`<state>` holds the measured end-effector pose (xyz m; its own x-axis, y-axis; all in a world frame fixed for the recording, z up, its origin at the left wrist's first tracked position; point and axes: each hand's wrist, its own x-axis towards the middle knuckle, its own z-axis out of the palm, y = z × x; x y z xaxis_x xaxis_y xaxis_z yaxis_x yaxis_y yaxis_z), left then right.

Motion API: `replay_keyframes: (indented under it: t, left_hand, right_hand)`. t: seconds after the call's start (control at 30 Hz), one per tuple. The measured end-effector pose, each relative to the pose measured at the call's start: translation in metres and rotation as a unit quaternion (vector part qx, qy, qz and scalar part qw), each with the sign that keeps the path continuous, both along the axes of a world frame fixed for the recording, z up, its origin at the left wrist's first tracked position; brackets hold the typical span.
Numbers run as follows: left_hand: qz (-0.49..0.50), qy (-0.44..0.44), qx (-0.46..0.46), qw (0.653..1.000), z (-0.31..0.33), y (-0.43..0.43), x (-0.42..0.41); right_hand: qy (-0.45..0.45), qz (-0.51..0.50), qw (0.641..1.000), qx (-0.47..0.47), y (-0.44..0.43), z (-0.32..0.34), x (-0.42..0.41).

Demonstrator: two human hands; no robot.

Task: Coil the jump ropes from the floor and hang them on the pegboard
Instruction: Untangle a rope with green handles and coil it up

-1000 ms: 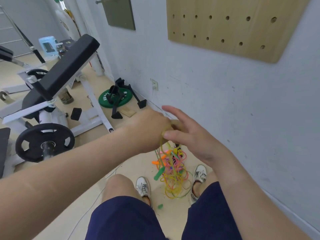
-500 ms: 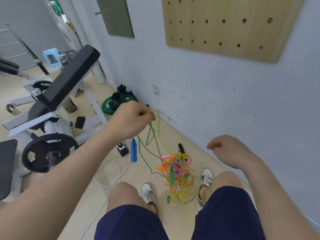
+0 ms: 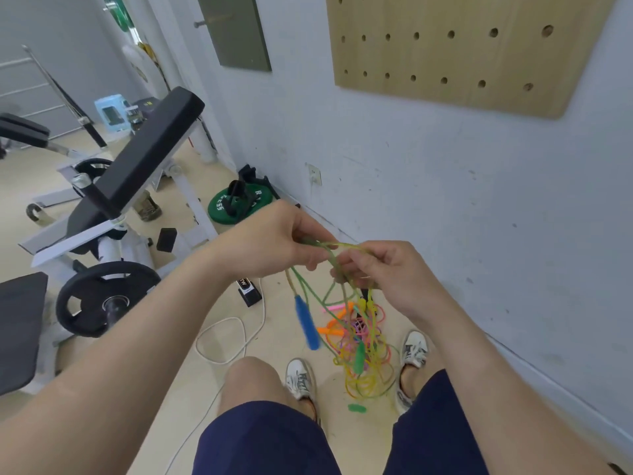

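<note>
A person's left hand (image 3: 274, 241) and right hand (image 3: 383, 269) pinch loops of a green jump rope (image 3: 346, 247) at mid-frame
A blue handle (image 3: 307, 322) dangles below the left hand; the other ropes (image 3: 363, 358) lie tangled on the floor (image 3: 277, 323) at lower centre, between two shoes (image 3: 299, 378). The pegboard (image 3: 462, 53) hangs upper right

Pale floor (image 3: 277, 334) along the foot of the wall: a tangle of multicoloured jump ropes (image 3: 363, 366) lies between two white sneakers (image 3: 299, 378), and a loose green handle (image 3: 357, 408) lies just beside the tangle on the viewer's side. To the left are a looped white cable (image 3: 263, 305) and a small black box (image 3: 249, 290). Farther back, a green weight plate (image 3: 219, 209) bearing black handles lies near the wall, with a black block (image 3: 166, 238) and the white frame of a weight bench (image 3: 200, 214) beside it.
</note>
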<state>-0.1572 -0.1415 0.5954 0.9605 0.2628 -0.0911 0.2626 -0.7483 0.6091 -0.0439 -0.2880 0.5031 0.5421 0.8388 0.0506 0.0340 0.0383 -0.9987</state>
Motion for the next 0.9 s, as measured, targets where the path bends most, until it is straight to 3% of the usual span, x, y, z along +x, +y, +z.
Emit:
replay_keyframes:
  t: [0.07, 0.1, 0.2, 0.27, 0.33, 0.43, 0.5, 0.53, 0.67, 0.77, 0.83, 0.9]
  left_hand:
    - [0.02, 0.017, 0.021, 0.999, 0.007, 0.002, -0.002]
    - [0.028, 0.029, 0.033, 0.999, 0.011, 0.003, -0.003]
    - [0.078, -0.018, 0.051, 0.995, 0.018, 0.009, -0.009]
    - [0.142, -0.121, 0.016, 0.982, 0.014, 0.014, -0.012]
    - [0.219, -0.26, -0.035, 0.94, 0.006, 0.019, -0.014]
    - [0.351, -0.434, -0.138, 0.818, -0.006, 0.036, -0.017]
    - [0.419, -0.477, -0.182, 0.751, -0.018, 0.052, -0.023]
    - [0.438, -0.472, -0.189, 0.741, -0.027, 0.059, -0.026]
    - [0.445, -0.344, -0.185, 0.806, -0.067, 0.07, -0.026]
    - [0.409, -0.163, -0.112, 0.891, -0.093, 0.071, -0.019]
    - [0.329, 0.009, 0.036, 0.944, -0.104, 0.061, -0.016]
    - [0.195, 0.026, 0.051, 0.979, -0.109, 0.034, -0.007]
  right_hand:
    - [0.073, -0.029, 0.997, 0.007, -0.002, -0.004, 0.002]
    - [0.151, -0.047, 0.987, 0.022, -0.004, -0.008, 0.006]
    - [0.431, -0.099, 0.891, 0.102, -0.018, -0.028, 0.026]
    - [0.505, -0.14, 0.837, 0.157, -0.028, -0.051, 0.04]
    - [0.526, -0.193, 0.808, 0.181, -0.039, -0.071, 0.05]
    - [0.546, -0.271, 0.768, 0.199, -0.053, -0.087, 0.061]
    - [0.544, -0.3, 0.753, 0.217, -0.062, -0.091, 0.067]
    - [0.534, -0.301, 0.759, 0.22, -0.064, -0.09, 0.069]
    - [0.439, -0.243, 0.856, 0.125, -0.058, -0.065, 0.065]
    - [0.354, -0.172, 0.918, 0.052, -0.043, -0.037, 0.053]
    - [0.321, -0.138, 0.936, 0.047, -0.032, -0.017, 0.045]
    - [0.306, -0.095, 0.945, 0.061, -0.021, 0.003, 0.035]
